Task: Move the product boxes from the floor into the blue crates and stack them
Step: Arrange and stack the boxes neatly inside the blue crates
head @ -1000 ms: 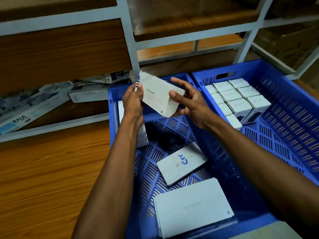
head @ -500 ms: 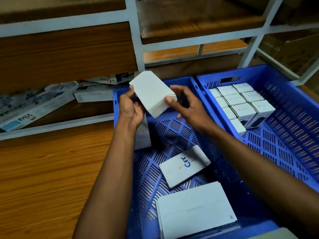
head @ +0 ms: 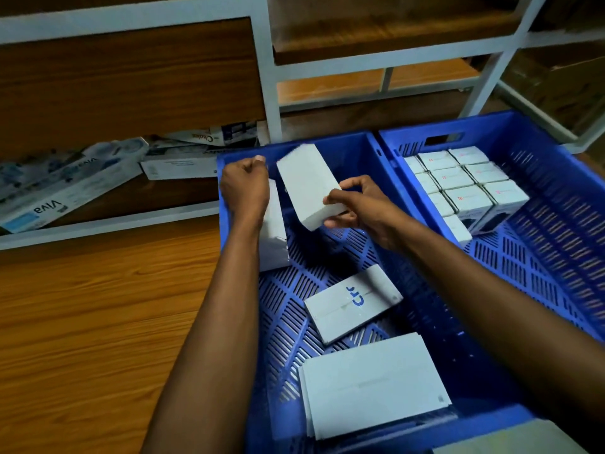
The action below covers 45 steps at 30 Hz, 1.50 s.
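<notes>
My right hand [head: 357, 208] pinches the near end of a plain white box [head: 306, 183], held tilted above the far end of the left blue crate [head: 347, 149]. My left hand [head: 244, 188] is beside the box's left edge with fingers curled, apart from it and holding nothing. Behind my left wrist a white box [head: 276, 237] leans on the crate's left wall. A white box with blue letters [head: 352, 303] and a stack of large flat white boxes [head: 373, 388] lie on the crate floor. The right blue crate [head: 556, 198] holds several small white boxes [head: 458, 185] in rows.
Long product boxes [head: 65, 185] lie under the white metal shelf frame [head: 271, 93] at the left. Wooden floor [head: 98, 322] spreads left of the crates. A pale box corner [head: 510, 437] shows at the bottom right.
My left hand has let go of the white box and drawn back to its left. My right hand now holds the box alone, and it has sunk lower toward the crate.
</notes>
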Each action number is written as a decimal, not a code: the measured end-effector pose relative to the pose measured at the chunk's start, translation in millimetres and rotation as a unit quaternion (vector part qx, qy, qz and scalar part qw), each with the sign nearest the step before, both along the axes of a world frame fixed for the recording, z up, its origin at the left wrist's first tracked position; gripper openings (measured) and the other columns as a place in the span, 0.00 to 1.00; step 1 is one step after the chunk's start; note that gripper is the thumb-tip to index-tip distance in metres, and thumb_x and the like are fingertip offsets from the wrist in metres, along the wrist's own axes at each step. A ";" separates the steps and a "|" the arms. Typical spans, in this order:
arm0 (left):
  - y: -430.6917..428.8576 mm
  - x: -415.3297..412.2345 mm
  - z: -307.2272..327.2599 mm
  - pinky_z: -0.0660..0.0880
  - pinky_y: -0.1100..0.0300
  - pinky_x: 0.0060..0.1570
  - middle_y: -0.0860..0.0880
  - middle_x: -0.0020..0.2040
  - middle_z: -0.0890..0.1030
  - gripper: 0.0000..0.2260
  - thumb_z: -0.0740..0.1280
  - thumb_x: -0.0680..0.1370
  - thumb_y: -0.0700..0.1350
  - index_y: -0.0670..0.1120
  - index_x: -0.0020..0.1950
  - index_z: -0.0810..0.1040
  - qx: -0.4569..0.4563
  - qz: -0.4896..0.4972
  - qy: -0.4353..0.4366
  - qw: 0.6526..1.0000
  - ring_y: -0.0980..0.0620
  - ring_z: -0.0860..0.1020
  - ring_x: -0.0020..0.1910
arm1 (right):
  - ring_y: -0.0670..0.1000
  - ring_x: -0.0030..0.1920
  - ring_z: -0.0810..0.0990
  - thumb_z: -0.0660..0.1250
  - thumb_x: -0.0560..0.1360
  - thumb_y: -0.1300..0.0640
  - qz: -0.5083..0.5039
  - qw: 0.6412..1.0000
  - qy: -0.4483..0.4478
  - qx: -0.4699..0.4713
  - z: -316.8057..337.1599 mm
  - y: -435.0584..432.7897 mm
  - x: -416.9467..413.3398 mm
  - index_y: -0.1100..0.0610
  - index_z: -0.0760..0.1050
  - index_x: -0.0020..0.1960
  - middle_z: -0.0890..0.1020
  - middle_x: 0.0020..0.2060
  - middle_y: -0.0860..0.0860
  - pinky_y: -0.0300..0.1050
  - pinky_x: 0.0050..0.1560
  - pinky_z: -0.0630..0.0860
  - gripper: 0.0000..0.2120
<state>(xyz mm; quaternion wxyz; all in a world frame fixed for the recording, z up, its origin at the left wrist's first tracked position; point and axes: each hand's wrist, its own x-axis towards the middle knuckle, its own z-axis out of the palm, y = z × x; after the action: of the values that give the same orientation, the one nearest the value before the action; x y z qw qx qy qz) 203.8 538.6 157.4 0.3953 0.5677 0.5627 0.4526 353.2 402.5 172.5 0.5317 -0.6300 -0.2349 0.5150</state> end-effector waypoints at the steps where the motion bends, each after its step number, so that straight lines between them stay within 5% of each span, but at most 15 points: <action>1: -1.4 1.2 2.0 0.77 0.52 0.41 0.54 0.29 0.74 0.15 0.68 0.79 0.47 0.50 0.32 0.75 -0.009 0.008 -0.014 1.000 0.56 0.72 0.30 | 0.56 0.36 0.85 0.72 0.77 0.63 0.007 1.000 0.011 -0.025 -3.2 0.8 0.9 0.57 0.66 0.64 0.80 0.60 0.61 0.50 0.48 0.86 0.21; 5: -5.8 7.3 3.5 0.80 0.48 0.39 0.43 0.41 0.85 0.09 0.68 0.78 0.46 0.48 0.39 0.82 -0.055 -0.099 0.002 0.994 0.43 0.83 0.40 | 0.55 0.38 0.83 0.68 0.80 0.64 0.030 0.995 -0.014 -0.095 -18.6 11.3 -0.4 0.62 0.68 0.65 0.76 0.55 0.58 0.46 0.41 0.85 0.16; 8: -13.0 17.2 0.9 0.79 0.54 0.36 0.42 0.41 0.84 0.07 0.67 0.78 0.40 0.43 0.45 0.84 -0.114 -0.251 0.060 0.960 0.45 0.81 0.36 | 0.53 0.37 0.78 0.64 0.76 0.72 0.030 0.992 -0.072 -0.099 -40.6 23.6 -16.1 0.64 0.75 0.52 0.77 0.40 0.58 0.43 0.32 0.83 0.07; 11: -21.2 21.2 -7.0 0.82 0.47 0.39 0.37 0.42 0.81 0.08 0.65 0.79 0.35 0.32 0.52 0.82 -0.183 -0.337 0.141 0.913 0.43 0.80 0.35 | 0.54 0.33 0.75 0.67 0.68 0.68 0.011 0.982 -0.107 -0.157 -80.0 28.8 -34.4 0.60 0.74 0.39 0.76 0.33 0.58 0.43 0.29 0.74 0.05; 14: -22.3 17.9 -14.2 0.82 0.41 0.38 0.35 0.43 0.78 0.11 0.64 0.79 0.34 0.29 0.58 0.77 -0.235 -0.386 0.238 0.860 0.41 0.78 0.35 | 0.55 0.42 0.75 0.68 0.65 0.60 0.019 0.952 -0.214 -0.218 -120.0 34.7 -34.3 0.56 0.76 0.39 0.78 0.38 0.58 0.44 0.37 0.68 0.03; 17: -23.3 17.4 -11.3 0.80 0.51 0.26 0.29 0.50 0.80 0.13 0.63 0.80 0.35 0.28 0.61 0.76 -0.236 -0.397 0.253 0.850 0.38 0.79 0.39 | 0.55 0.47 0.77 0.66 0.70 0.59 0.021 0.958 -0.197 -0.205 -132.6 38.8 -33.3 0.53 0.77 0.42 0.80 0.43 0.56 0.49 0.47 0.75 0.03; 19: -25.1 19.3 -7.0 0.76 0.58 0.22 0.28 0.55 0.81 0.13 0.63 0.80 0.35 0.29 0.61 0.78 -0.215 -0.396 0.248 0.857 0.34 0.83 0.47 | 0.54 0.46 0.78 0.69 0.71 0.59 0.032 0.946 -0.245 -0.210 -123.3 33.4 -32.8 0.54 0.79 0.44 0.81 0.43 0.55 0.45 0.41 0.74 0.03; 21: -29.7 19.9 -2.5 0.72 0.62 0.20 0.31 0.55 0.83 0.11 0.63 0.79 0.35 0.31 0.57 0.80 -0.178 -0.388 0.227 0.875 0.36 0.85 0.50 | 0.54 0.48 0.79 0.72 0.73 0.57 0.086 0.907 -0.339 -0.234 -100.5 26.6 -33.4 0.57 0.78 0.51 0.82 0.51 0.59 0.45 0.38 0.72 0.08; 25: -35.3 17.4 -0.9 0.71 0.63 0.21 0.38 0.49 0.85 0.09 0.63 0.79 0.38 0.41 0.50 0.83 -0.121 -0.343 0.165 0.917 0.42 0.86 0.47 | 0.62 0.69 0.74 0.74 0.75 0.44 0.194 0.809 -0.518 -0.196 -40.6 23.4 -33.8 0.65 0.64 0.74 0.73 0.71 0.61 0.50 0.62 0.73 0.38; 30: -32.0 15.5 -4.5 0.72 0.62 0.24 0.43 0.41 0.86 0.09 0.64 0.77 0.43 0.44 0.45 0.85 -0.053 -0.260 0.162 0.951 0.45 0.86 0.41 | 0.55 0.67 0.77 0.80 0.70 0.44 0.395 0.727 -0.528 -0.192 -3.6 -3.3 -21.2 0.51 0.71 0.74 0.78 0.68 0.51 0.44 0.61 0.74 0.37; 34: -31.1 20.8 -8.9 0.82 0.47 0.41 0.46 0.40 0.86 0.12 0.63 0.74 0.47 0.43 0.42 0.85 -0.003 -0.251 0.194 0.948 0.45 0.85 0.43 | 0.55 0.67 0.77 0.85 0.57 0.39 0.550 0.554 -0.530 -0.332 -41.0 -22.1 -15.2 0.47 0.70 0.75 0.75 0.71 0.48 0.45 0.58 0.75 0.50; 36: -34.6 23.3 -9.1 0.82 0.44 0.46 0.46 0.41 0.86 0.11 0.64 0.74 0.47 0.44 0.43 0.85 0.008 -0.260 0.203 0.944 0.45 0.85 0.45 | 0.58 0.71 0.73 0.84 0.58 0.38 0.543 0.511 -0.585 -0.320 -62.3 -28.4 -17.1 0.49 0.66 0.76 0.72 0.72 0.54 0.54 0.63 0.76 0.52; 38: -36.2 25.5 -10.0 0.82 0.45 0.49 0.46 0.43 0.87 0.10 0.64 0.74 0.47 0.47 0.44 0.85 0.013 -0.257 0.205 0.944 0.45 0.85 0.46 | 0.61 0.72 0.69 0.81 0.65 0.43 0.502 0.519 -0.640 -0.262 -79.3 -29.5 -20.5 0.53 0.60 0.76 0.66 0.71 0.59 0.64 0.63 0.75 0.48; 40: -37.6 26.0 -9.6 0.82 0.46 0.51 0.48 0.44 0.87 0.09 0.64 0.73 0.47 0.49 0.44 0.84 0.018 -0.253 0.201 0.946 0.45 0.85 0.46 | 0.59 0.68 0.74 0.81 0.65 0.47 0.497 0.543 -0.634 -0.238 -80.8 -22.7 -22.6 0.54 0.64 0.72 0.70 0.66 0.57 0.61 0.60 0.77 0.42; 45: -31.0 23.7 -3.7 0.83 0.43 0.48 0.49 0.41 0.86 0.07 0.66 0.76 0.46 0.53 0.41 0.82 -0.007 -0.223 0.123 0.967 0.49 0.86 0.41 | 0.51 0.53 0.80 0.85 0.60 0.48 0.454 0.733 -0.484 -0.150 -13.3 -10.2 -2.5 0.53 0.72 0.59 0.81 0.53 0.47 0.45 0.57 0.79 0.34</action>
<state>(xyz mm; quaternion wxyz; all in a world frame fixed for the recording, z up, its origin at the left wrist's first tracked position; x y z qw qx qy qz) 227.5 507.6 153.6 0.4181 0.7273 0.4691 0.2760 350.7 392.2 159.2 -0.0527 -0.6839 -0.6385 0.3489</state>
